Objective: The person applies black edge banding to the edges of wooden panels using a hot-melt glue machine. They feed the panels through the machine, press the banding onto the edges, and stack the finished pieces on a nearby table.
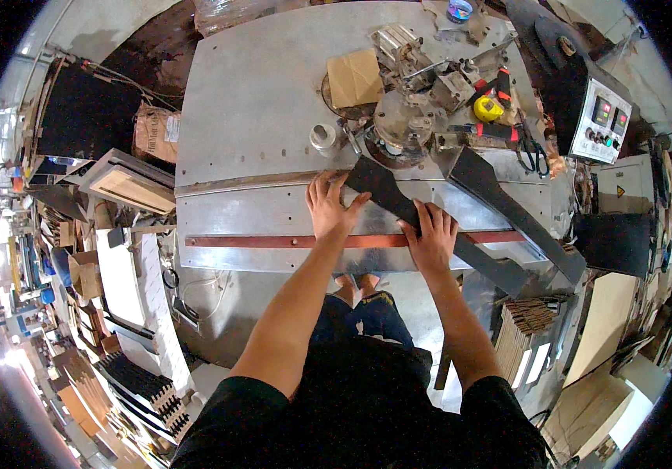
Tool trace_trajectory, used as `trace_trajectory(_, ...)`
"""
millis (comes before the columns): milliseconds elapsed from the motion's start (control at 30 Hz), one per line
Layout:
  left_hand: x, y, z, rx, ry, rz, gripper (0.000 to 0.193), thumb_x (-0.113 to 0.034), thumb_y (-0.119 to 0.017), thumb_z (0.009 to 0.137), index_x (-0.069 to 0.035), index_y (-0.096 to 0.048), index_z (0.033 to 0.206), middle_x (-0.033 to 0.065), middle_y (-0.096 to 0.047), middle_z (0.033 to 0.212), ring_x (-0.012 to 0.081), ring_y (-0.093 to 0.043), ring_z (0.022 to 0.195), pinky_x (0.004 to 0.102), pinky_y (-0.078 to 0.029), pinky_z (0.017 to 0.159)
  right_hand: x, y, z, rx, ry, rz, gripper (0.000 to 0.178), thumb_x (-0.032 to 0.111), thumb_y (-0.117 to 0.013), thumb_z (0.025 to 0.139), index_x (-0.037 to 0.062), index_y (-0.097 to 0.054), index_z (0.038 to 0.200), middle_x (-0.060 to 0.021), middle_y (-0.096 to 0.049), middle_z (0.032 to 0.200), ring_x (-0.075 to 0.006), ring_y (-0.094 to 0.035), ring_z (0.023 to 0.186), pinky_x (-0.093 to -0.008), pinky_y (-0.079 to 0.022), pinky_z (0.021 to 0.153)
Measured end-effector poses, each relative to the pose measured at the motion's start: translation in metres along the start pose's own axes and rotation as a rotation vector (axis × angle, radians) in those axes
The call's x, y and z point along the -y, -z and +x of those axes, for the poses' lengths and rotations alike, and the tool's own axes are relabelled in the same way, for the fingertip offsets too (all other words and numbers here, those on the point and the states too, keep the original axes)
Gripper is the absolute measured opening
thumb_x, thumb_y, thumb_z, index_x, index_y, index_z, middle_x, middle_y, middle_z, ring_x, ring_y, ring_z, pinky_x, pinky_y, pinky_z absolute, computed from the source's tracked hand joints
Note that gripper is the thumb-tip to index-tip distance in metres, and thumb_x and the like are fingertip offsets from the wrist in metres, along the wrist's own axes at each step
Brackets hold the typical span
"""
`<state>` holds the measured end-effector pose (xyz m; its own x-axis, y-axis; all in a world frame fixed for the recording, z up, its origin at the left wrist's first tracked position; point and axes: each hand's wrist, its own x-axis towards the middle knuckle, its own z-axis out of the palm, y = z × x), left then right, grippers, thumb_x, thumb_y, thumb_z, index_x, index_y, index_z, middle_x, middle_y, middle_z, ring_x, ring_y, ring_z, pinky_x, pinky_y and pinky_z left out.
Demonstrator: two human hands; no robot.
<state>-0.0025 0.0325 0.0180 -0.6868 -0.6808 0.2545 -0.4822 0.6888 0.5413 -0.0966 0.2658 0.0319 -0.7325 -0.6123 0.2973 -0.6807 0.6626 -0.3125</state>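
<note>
A long black shaped board with a curved edge lies at a slant over the metal worktable. My left hand grips its far left end, thumb and fingers spread along the edge. My right hand holds the board near its middle, the fingers over its top. The near right end sticks out past the table's front edge. To the right lies a second black board of similar shape, apparently on top of others. Just beyond the held board stands a round metal machine head.
A red-brown strip runs along the table front. Around the machine lie a cardboard piece, a white cup-like container, a yellow tape measure and black scissors. A control box stands right; stacked brown panels sit below.
</note>
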Motion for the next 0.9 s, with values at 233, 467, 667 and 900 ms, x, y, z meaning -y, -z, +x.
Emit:
trace_trajectory(233, 0.007, -0.001, -0.003, 0.007, 0.038, -0.047, 0.068, -0.047, -0.094, 0.077, -0.016, -0.072, 0.133, 0.0077, -0.06, 0.144, 0.0379, -0.048, 0.142, 0.0557, -0.035, 0.123, 0.0, 0.001, 0.002, 0.027, 0.019, 0.036, 0.059, 0.049, -0.074, 0.099, 0.0182, -0.065, 0.149, -0.0063, -0.065, 0.136, -0.0306, -0.061, 0.123, -0.0532, -0.043, 0.107)
trace_trajectory(467, 0.022, 0.007, -0.004, 0.035, 0.034, -0.05, 0.07, -0.049, -0.096, 0.073, -0.013, -0.074, 0.13, 0.008, -0.065, 0.139, 0.0374, -0.05, 0.139, 0.0547, -0.038, 0.12, 0.004, 0.002, 0.004, 0.06, 0.016, 0.06, 0.06, 0.046, -0.077, 0.095, 0.019, -0.066, 0.147, -0.0044, -0.065, 0.134, -0.03, -0.059, 0.125, -0.0537, -0.042, 0.108)
trace_trajectory(667, 0.038, 0.019, -0.003, 0.014, 0.06, -0.022, 0.07, -0.052, -0.095, 0.071, -0.013, -0.077, 0.126, 0.0068, -0.067, 0.138, 0.0369, -0.053, 0.136, 0.0542, -0.037, 0.121, 0.016, -0.009, 0.011, 0.11, 0.039, 0.07, 0.062, 0.05, -0.074, 0.096, 0.0197, -0.065, 0.15, -0.0049, -0.064, 0.136, -0.0306, -0.059, 0.126, -0.0556, -0.043, 0.108)
trace_trajectory(900, 0.092, 0.044, 0.035, 0.072, -0.115, 0.108, 0.068, -0.055, -0.092, 0.073, -0.014, -0.077, 0.125, 0.0011, -0.066, 0.136, 0.0354, -0.053, 0.136, 0.0545, -0.037, 0.118, 0.054, -0.024, 0.032, 0.064, 0.055, 0.021, 0.059, 0.041, -0.08, 0.092, 0.0197, -0.068, 0.146, -0.0052, -0.064, 0.131, -0.0317, -0.058, 0.122, -0.0539, -0.042, 0.105)
